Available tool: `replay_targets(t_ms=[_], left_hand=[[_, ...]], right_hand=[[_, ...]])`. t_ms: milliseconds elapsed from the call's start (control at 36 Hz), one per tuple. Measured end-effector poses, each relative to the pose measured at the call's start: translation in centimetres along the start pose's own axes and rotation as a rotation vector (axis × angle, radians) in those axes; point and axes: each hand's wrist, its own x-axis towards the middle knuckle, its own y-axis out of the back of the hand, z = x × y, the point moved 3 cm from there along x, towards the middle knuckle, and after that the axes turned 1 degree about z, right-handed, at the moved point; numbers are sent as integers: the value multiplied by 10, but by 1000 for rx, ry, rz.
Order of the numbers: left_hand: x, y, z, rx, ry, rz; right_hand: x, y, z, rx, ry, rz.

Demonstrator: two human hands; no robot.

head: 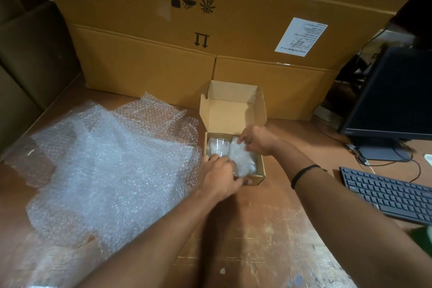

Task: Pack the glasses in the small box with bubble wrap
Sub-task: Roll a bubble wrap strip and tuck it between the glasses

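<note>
With our left hand (221, 174) curled on the near rim of the small box (259, 177) and our right hand (256, 141) pinching the bubble-wrapped glass (240, 159) inside, beside a barer glass (219, 146), we should seat it gently, padding between them.

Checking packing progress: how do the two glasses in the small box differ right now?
The left glass shows a bare, clear rim above its wrap, while the right glass is a fully covered bubble-wrap bundle. The left hand rests at the near end of the left glass; the right hand pinches the wrap at the far end of the right glass. Both lie side by side inside the small box, its lid open.
</note>
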Motion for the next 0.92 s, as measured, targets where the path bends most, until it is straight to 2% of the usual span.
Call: replay_targets(t_ms=[56,83,167,250,500,583,722,778,861,917], left_hand=[[-3,-1,1,-98,-95,181],[-4,-2,3,-129,-158,221],[-4,-2,12,-98,-288,115],[-2,-5,11,-30,-222,-38],[1,-3,6,97,-81,-86],[0,-6,5,140,-39,-107],[-2,-5,5,89,-57,-97],[-4,-4,2,50,-72,8],[-12,-4,-4,38,-73,178],[-15,-5,-8,35,-75,222]], right_hand=[[1,-4,-3,-11,-18,32],[2,-5,-3,7,-34,54],[7,-9,0,139,-131,122],[10,-12,3,270,-231,167],[13,-14,3,535,-350,175],[12,-13,-1,458,-329,166],[11,-17,-6,44,-156,168],[9,-18,-5,-72,-112,229],[2,-16,-4,-81,-58,338],[-2,-15,-7,-131,50,369]])
